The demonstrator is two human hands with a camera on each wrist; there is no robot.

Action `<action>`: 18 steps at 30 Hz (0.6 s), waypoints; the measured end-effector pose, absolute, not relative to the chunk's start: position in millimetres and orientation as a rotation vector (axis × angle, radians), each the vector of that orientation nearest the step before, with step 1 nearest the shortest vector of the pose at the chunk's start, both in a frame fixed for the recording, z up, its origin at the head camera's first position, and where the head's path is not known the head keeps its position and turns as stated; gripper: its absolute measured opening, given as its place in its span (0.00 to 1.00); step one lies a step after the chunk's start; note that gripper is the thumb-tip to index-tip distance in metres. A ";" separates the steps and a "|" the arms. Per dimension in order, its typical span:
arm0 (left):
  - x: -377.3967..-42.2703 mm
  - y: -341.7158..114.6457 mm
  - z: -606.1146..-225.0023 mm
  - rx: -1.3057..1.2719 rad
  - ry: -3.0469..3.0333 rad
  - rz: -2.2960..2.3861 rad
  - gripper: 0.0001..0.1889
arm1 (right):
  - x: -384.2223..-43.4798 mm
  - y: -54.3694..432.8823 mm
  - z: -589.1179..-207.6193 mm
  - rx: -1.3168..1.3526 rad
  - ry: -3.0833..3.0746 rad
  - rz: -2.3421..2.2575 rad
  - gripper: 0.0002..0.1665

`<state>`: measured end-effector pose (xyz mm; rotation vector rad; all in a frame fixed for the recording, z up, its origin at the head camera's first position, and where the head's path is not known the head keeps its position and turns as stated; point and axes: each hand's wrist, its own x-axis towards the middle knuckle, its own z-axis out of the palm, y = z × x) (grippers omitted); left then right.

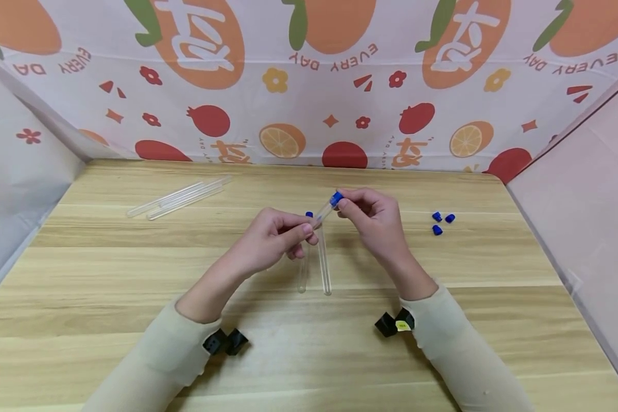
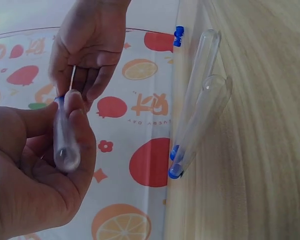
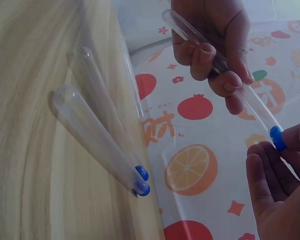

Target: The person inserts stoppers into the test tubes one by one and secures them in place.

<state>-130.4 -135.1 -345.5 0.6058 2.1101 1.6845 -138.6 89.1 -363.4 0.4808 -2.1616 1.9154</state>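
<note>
A clear test tube (image 3: 259,108) is held slantwise above the table, a blue stopper (image 1: 336,198) at its upper end. My left hand (image 1: 275,237) grips the tube's body between thumb and fingers. At the other end my right hand (image 1: 373,220) pinches the blue stopper with thumb and forefinger. The stopper sits at the tube's mouth; how deep it goes I cannot tell. Below the hands, two stoppered test tubes (image 1: 324,263) lie on the table, their blue ends pointing away from me. The left hand partly covers one of them in the head view.
Several clear test tubes without stoppers (image 1: 185,199) lie together at the back left of the wooden table (image 1: 108,286). Three loose blue stoppers (image 1: 437,230) lie at the right. A fruit-patterned cloth (image 1: 298,86) hangs behind the table's back edge.
</note>
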 end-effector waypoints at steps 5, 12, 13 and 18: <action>-126.0 -133.3 -346.7 0.619 2.096 1.695 0.13 | -135.7 88.1 -363.5 0.521 -2.119 2.035 0.12; -122.5 -126.8 -350.3 0.558 2.064 1.750 0.14 | -130.9 88.4 -364.4 0.545 -2.100 2.198 0.19; -122.9 -127.0 -350.0 0.551 2.066 1.747 0.14 | -130.7 87.9 -364.0 0.537 -2.100 2.226 0.21; -126.3 -132.8 -348.6 0.526 2.076 1.724 0.17 | -129.3 84.8 -362.5 0.466 -2.164 2.335 0.28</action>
